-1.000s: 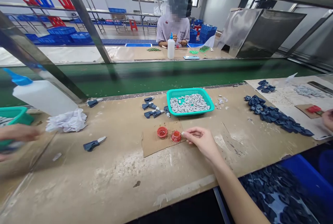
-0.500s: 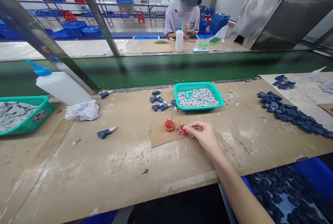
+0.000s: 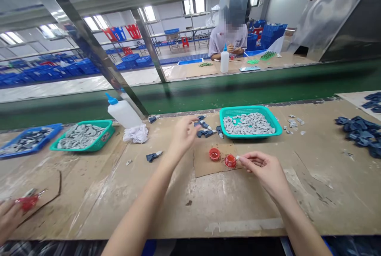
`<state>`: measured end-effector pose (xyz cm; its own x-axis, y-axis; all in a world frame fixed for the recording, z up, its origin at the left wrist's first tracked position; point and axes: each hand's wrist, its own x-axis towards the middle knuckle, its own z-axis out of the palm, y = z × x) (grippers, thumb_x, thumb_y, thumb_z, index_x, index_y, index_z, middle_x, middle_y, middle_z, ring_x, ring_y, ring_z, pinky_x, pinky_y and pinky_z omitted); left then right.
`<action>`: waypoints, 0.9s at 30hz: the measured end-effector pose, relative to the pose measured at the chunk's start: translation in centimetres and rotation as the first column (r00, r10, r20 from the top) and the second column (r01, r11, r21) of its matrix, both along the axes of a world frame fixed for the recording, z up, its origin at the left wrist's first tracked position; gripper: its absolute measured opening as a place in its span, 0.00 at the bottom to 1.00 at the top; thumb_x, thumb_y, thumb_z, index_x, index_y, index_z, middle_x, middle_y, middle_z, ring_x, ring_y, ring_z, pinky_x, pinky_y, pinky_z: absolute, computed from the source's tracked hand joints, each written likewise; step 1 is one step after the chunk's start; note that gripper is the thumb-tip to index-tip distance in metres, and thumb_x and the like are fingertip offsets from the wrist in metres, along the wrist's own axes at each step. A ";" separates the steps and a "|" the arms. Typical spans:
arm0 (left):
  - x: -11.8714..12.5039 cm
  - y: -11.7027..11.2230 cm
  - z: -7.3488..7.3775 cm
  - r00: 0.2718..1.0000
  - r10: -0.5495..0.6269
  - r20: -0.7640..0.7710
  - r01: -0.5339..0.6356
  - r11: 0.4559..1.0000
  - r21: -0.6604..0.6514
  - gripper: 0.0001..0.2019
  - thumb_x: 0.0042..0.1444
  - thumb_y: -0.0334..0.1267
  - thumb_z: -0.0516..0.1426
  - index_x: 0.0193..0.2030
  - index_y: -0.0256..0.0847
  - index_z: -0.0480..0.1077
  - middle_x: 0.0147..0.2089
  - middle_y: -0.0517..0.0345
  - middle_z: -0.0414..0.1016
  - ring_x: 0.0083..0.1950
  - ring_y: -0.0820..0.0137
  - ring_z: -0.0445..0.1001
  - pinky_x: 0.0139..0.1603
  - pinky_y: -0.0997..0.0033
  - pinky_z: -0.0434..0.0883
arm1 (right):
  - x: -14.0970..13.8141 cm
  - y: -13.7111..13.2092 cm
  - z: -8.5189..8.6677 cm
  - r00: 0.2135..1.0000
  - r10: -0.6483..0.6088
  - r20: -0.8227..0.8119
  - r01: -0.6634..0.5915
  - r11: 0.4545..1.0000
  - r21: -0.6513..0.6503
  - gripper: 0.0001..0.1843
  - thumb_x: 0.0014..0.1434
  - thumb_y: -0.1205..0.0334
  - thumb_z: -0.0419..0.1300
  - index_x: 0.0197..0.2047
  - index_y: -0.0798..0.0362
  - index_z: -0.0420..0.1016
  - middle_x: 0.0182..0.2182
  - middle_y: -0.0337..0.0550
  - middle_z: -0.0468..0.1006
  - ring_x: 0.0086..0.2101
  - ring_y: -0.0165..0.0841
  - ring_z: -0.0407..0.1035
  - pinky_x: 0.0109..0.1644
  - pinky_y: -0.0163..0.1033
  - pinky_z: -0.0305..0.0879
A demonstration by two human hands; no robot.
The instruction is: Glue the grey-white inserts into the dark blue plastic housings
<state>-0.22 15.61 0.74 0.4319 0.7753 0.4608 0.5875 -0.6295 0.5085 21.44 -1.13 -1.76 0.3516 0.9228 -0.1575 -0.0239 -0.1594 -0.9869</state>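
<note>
My right hand [image 3: 264,166] pinches a small whitish plastic piece [image 3: 237,157] between thumb and fingertips, just right of a red cap [image 3: 230,161] with glossy liquid in it. A second red cap [image 3: 214,154] lies to its left; both sit on a small cardboard sheet [image 3: 205,168]. My left hand [image 3: 183,135], slightly blurred, hovers beside several dark blue plastic parts [image 3: 205,133] with pale tips, its fingers apart. Behind the caps stands a green basket [image 3: 251,135] full of small grey-white pieces.
At left are a white squeeze bottle [image 3: 123,113], crumpled tissue [image 3: 136,133], another green basket [image 3: 104,139] and a blue tray [image 3: 38,147]. A co-worker's hand [image 3: 10,214] is near a red object. Dark blue parts [image 3: 358,133] lie right. Another person [image 3: 228,41] sits opposite.
My left hand has come into view by the dark blue parts. My right hand has drawn back from over the right red cap to its right side. The camera view has turned left.
</note>
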 end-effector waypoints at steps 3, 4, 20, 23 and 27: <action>1.4 1.2 -1.4 0.995 -0.043 -0.088 0.029 0.987 -0.157 0.14 0.51 0.40 0.64 0.44 0.38 0.73 0.47 0.49 0.75 0.49 0.60 0.73 0.50 0.55 0.71 | 0.6 -0.9 0.3 1.000 -0.031 0.005 0.031 1.000 -0.005 0.18 0.46 0.48 0.70 0.30 0.55 0.79 0.25 0.44 0.78 0.28 0.33 0.70 0.30 0.35 0.67; 1.8 1.6 -1.9 0.995 -0.042 -0.095 0.022 0.979 -0.203 0.14 0.45 0.37 0.67 0.39 0.38 0.74 0.43 0.49 0.76 0.48 0.58 0.74 0.51 0.55 0.70 | 0.7 -1.2 0.3 0.999 -0.040 0.006 0.040 0.999 -0.009 0.17 0.47 0.48 0.69 0.30 0.55 0.79 0.25 0.43 0.78 0.27 0.33 0.69 0.30 0.35 0.67; -1.6 -9.4 1.8 0.510 0.484 0.711 0.464 0.541 -0.702 0.13 0.58 0.36 0.58 0.48 0.32 0.73 0.54 0.43 0.75 0.54 0.62 0.75 0.60 0.67 0.68 | -1.3 -0.9 2.5 0.994 -0.022 -0.112 0.027 0.999 0.046 0.14 0.46 0.52 0.71 0.30 0.54 0.79 0.26 0.43 0.79 0.27 0.31 0.70 0.29 0.32 0.68; -0.6 -11.2 1.7 0.446 0.517 0.730 0.514 0.520 -0.682 0.12 0.57 0.35 0.60 0.47 0.35 0.75 0.52 0.47 0.77 0.52 0.65 0.76 0.57 0.69 0.68 | -2.6 -0.9 3.6 0.989 -0.009 -0.145 0.022 0.995 0.093 0.12 0.47 0.54 0.71 0.30 0.52 0.79 0.26 0.41 0.79 0.27 0.29 0.70 0.28 0.31 0.67; 0.2 -13.0 1.0 0.477 0.435 0.763 0.483 0.596 -0.642 0.12 0.55 0.34 0.62 0.46 0.37 0.76 0.49 0.51 0.78 0.52 0.69 0.74 0.57 0.72 0.66 | -4.5 -0.9 4.6 0.981 0.045 -0.187 -0.023 0.992 0.121 0.12 0.47 0.55 0.71 0.31 0.52 0.79 0.25 0.41 0.79 0.25 0.30 0.71 0.27 0.31 0.68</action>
<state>-0.03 2.58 1.76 0.2420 0.9610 -0.1338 -0.3966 0.2238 0.8903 16.92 -2.06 2.88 0.2941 0.9497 -0.1078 -0.2085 -0.0463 -0.9769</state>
